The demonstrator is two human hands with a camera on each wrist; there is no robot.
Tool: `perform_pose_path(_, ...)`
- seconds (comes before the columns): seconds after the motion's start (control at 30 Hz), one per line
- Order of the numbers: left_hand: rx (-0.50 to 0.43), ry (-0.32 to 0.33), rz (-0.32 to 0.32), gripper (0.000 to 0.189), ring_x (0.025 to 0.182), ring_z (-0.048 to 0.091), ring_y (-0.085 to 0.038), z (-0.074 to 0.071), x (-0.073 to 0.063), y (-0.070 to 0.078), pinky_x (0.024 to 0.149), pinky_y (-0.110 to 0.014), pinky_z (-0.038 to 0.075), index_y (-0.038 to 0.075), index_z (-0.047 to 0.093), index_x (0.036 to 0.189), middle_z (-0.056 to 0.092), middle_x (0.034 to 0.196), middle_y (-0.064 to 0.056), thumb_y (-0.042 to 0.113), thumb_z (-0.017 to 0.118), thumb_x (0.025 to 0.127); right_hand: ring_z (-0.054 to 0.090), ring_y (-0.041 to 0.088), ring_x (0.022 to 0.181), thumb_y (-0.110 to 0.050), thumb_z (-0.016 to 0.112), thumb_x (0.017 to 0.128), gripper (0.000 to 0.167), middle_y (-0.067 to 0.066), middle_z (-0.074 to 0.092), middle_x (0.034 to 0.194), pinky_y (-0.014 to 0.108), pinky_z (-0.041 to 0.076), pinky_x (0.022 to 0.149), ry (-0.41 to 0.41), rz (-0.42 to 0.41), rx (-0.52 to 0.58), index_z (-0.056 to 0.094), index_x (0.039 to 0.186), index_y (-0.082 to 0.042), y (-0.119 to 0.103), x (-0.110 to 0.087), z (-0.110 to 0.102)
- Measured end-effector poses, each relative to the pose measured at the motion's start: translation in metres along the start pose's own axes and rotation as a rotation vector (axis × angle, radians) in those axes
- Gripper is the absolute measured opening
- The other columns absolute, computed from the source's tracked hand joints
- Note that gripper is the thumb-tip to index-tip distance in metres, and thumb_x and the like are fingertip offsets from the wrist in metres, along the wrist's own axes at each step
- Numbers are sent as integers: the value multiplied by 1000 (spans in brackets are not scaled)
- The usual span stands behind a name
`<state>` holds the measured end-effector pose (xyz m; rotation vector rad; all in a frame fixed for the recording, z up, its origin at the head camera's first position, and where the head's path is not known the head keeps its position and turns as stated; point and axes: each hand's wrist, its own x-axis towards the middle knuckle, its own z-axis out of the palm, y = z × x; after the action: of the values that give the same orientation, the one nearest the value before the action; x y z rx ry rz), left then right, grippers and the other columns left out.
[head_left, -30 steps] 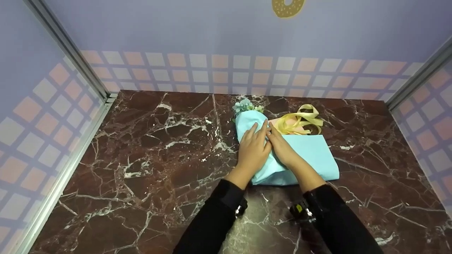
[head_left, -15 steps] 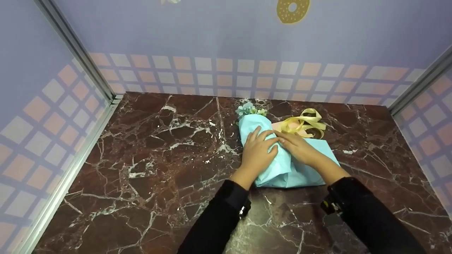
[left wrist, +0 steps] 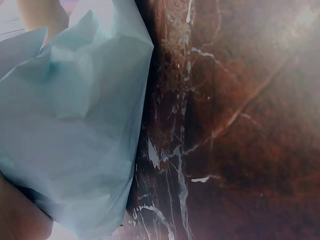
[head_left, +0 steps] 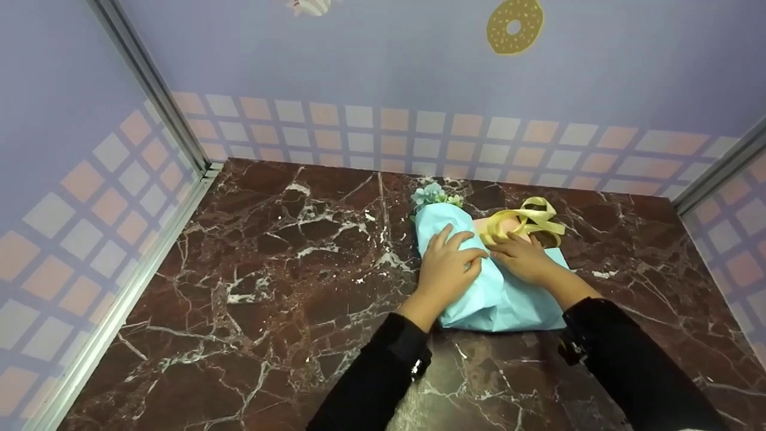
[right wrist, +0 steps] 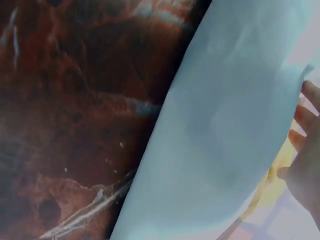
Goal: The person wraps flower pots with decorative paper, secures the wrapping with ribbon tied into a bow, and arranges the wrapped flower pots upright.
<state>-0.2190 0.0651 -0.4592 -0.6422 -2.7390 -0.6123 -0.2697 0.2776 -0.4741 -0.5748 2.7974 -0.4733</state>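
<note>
A light blue sheet of wrapping paper (head_left: 458,287) lies wrapped around artificial flowers (head_left: 432,195), whose pale blue and green heads stick out at the far end. My left hand (head_left: 446,269) rests on the rolled part of the bundle, fingers spread and slightly bent. On the right-hand part of the paper rests my right hand (head_left: 526,260), its fingertips at the far edge beside a yellow ribbon (head_left: 541,209). Seen from the right wrist, the fingers (right wrist: 296,140) extend along the edge of the paper (right wrist: 220,130). The left wrist view shows the paper's creased near end (left wrist: 85,135). Flower stems are hidden inside.
The bundle lies on a dark red marbled tabletop (head_left: 269,287). A pale pink piece (head_left: 505,226) lies beneath the loops of ribbon. Patterned purple panels (head_left: 383,78) stand at the back and both sides, with a metal rail (head_left: 140,257) along the left.
My right hand has moved right, away from the left hand's fingertips, onto the right part of the paper. The left hand has stayed on the bundle, its fingers more spread. The view has tilted slightly.
</note>
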Motion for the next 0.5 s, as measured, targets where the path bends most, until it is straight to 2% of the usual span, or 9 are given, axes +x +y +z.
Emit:
perform_pose_path(0.1,-7,-8,-2,25,139,33,-29,2,0,1,114,-48,24,36,75,107,54,138,7,33,51,98,21,51,138,-34,42,104,50,25,31,152,72,11,106,-20,16,13,47,144,-3,8,-1,-2)
perform_pose_path(0.23,-15,-7,-11,24,140,32,-29,2,0,0,115,-48,22,36,75,106,53,139,7,33,53,97,25,53,135,-30,45,103,53,32,25,151,66,20,108,3,37,38,43,143,4,26,-3,-5)
perform_pose_path(0.33,-28,-10,-8,24,140,31,-29,2,0,0,115,-48,22,36,75,106,53,139,7,33,53,97,24,55,134,-27,48,102,55,36,23,150,64,19,109,19,66,54,40,143,8,41,-9,-9)
perform_pose_path(0.5,-34,-16,-9,24,140,31,-29,2,1,-1,115,-48,21,36,75,106,53,139,7,33,53,97,18,57,134,-28,47,102,63,38,19,149,66,16,108,17,187,82,29,145,13,64,-18,-12)
